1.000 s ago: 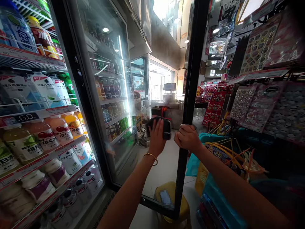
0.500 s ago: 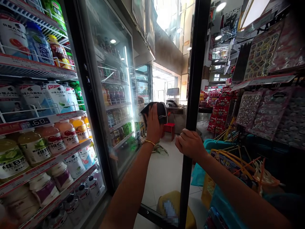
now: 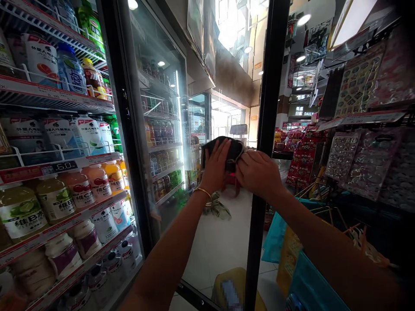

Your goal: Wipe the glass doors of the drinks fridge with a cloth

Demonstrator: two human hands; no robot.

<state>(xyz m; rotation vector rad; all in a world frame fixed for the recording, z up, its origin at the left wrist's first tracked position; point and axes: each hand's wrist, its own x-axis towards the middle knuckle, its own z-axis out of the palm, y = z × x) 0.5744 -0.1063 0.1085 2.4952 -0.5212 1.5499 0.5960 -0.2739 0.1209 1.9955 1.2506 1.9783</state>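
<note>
Spread fingers of my left hand [image 3: 216, 166] lie over a bunched black cloth [image 3: 234, 149] with a pale edge, holding it at the inner side of the open glass door. My right hand [image 3: 257, 172] is closed at the cloth's right edge, apparently pinching it; its fingertips are partly hidden. The black door frame [image 3: 257, 229] runs upright behind my right hand. Part of the cloth is covered by my left hand.
To the left, a lit fridge holds bottled drinks [image 3: 53, 198] on wire shelves. A second glass door [image 3: 162, 129] stands beyond it. A yellow stool [image 3: 238, 276] is low behind the glass. Hanging goods [image 3: 343, 155] and blue bags [image 3: 319, 280] crowd the right.
My right hand has left its grip on the door frame and moved up and left to the cloth. My left hand and the cloth have shifted slightly right.
</note>
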